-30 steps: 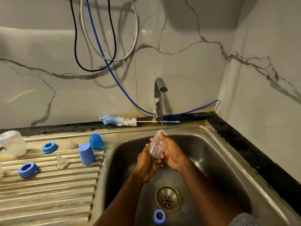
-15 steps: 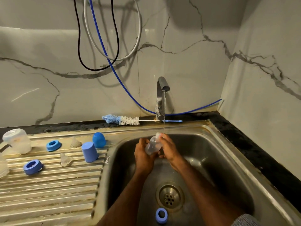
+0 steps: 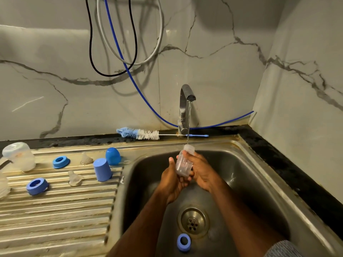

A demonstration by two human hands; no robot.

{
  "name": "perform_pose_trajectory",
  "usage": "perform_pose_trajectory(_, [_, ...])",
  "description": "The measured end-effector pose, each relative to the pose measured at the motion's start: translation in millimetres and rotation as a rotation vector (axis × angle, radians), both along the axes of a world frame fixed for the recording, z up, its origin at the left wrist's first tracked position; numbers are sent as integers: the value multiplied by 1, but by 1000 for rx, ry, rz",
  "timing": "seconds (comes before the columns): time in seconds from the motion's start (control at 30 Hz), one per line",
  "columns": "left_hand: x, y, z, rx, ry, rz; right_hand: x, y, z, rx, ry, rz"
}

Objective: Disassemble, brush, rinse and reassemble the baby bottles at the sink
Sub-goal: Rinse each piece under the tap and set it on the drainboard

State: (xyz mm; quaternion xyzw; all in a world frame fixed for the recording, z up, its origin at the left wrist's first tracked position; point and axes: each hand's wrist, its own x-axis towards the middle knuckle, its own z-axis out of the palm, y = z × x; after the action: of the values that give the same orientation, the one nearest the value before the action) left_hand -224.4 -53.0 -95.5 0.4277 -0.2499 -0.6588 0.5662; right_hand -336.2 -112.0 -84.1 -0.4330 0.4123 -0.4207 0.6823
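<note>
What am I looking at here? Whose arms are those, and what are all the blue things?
The camera sits on a person's head and looks down, so those are that person's own arms. There is no robot. The left hand and right hand both hold a clear bottle inside the sink. Water from the tap runs onto its top. On the drainboard lie bottle parts: two blue rings, two blue caps and two clear teats. Another ring lies in the sink near the drain. The brush rests behind the sink.
</note>
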Motion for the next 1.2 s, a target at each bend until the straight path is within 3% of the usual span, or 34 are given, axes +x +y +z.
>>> perform_pose_trajectory(0.13, [-4, -1, -2, -143, -67, 61, 2, -6, -3, 34, 83, -163])
perform_pose_trajectory(0.23, [-2, 1, 0, -234, -89, 36, -1, -10, -6, 148, 94, -171])
perform_pose_trajectory(0.53, [-6, 0, 5, -212, -167, 136, -9, -5, -6, 267, 213, -168])
perform_pose_trajectory(0.67, [-3, -3, -1, -151, -206, 141, -3, -4, -1, 141, 219, -242])
perform_pose_trajectory(0.8, [-5, -1, -3, -26, -226, 22, 4, -4, -2, -134, 317, -277])
perform_pose_trajectory(0.9, [-5, -1, -9, 65, -510, -12, 5, -4, -6, -299, 534, -161])
perform_pose_trajectory(1.0, [3, -6, -14, 17, -844, 21, 0, 1, -14, -377, 730, -39])
perform_pose_trajectory(1.2, [11, -10, -20, 34, -915, 113, 5, 6, -16, -476, 805, -78])
